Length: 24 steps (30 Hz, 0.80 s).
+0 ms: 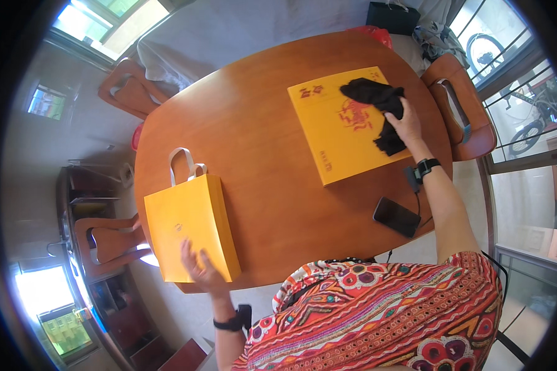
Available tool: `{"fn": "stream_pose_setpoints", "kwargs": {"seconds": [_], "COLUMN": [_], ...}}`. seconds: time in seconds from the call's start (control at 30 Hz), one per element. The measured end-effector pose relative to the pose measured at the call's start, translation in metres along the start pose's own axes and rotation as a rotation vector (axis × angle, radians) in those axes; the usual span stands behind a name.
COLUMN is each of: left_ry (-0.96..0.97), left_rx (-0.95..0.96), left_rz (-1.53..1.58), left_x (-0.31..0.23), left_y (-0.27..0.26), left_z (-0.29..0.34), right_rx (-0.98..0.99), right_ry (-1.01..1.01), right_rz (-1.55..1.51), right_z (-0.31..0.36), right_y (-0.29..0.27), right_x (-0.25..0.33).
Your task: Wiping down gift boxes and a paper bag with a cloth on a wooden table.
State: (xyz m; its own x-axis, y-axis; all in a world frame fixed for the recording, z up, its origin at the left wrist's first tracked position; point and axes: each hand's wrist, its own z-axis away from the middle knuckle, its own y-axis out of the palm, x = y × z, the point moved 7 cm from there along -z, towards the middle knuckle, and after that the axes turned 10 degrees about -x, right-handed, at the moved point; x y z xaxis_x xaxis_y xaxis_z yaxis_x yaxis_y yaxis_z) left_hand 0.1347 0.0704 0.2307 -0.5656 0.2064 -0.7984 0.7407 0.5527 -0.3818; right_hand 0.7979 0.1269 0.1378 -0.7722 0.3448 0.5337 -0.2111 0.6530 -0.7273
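Note:
Under my right hand (406, 122) is a bunched black cloth (377, 94), gripped by its near side. The cloth lies partly spread over the far right part of a flat yellow box (328, 145) with red printing on its lid. My left hand (199, 266) is raised in front of a yellow paper bag (182, 216), fingers apart and holding nothing. That bag stands at the table's left side, its pale handles (181, 164) sticking up and away from me. Whether the left fingertips touch the bag I cannot tell.
The oval wooden table (260, 123) carries both yellow things. A black phone (397, 216) with a cable lies by the right near edge. Wooden chairs stand around, one at the right (461, 111) and one at the left (108, 244). A dark box (393, 17) sits beyond the far edge.

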Motion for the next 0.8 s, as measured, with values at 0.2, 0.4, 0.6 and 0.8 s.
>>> {"fn": "stream_pose_setpoints", "kwargs": {"seconds": [0.2, 0.4, 0.6, 0.8], "left_ry": [0.017, -0.088, -0.402, -0.340], "left_rx": [0.483, 0.622, 0.961, 0.798], "left_rz": [0.010, -0.049, 0.334, 0.211], "left_x": [-0.076, -0.083, -0.088, -0.067], "left_y": [0.027, -0.085, -0.220, -0.363], "left_z": [0.084, 0.152, 0.275, 0.346], "right_rx": [0.064, 0.109, 0.187, 0.314], "right_ry": [-0.069, -0.021, -0.007, -0.056], "right_rz": [-0.006, -0.002, 0.001, -0.026], "right_z": [0.128, 0.310, 0.461, 0.573], "right_y": [-0.102, -0.257, -0.354, -0.398], "right_x": [0.072, 0.120, 0.173, 0.221]}}
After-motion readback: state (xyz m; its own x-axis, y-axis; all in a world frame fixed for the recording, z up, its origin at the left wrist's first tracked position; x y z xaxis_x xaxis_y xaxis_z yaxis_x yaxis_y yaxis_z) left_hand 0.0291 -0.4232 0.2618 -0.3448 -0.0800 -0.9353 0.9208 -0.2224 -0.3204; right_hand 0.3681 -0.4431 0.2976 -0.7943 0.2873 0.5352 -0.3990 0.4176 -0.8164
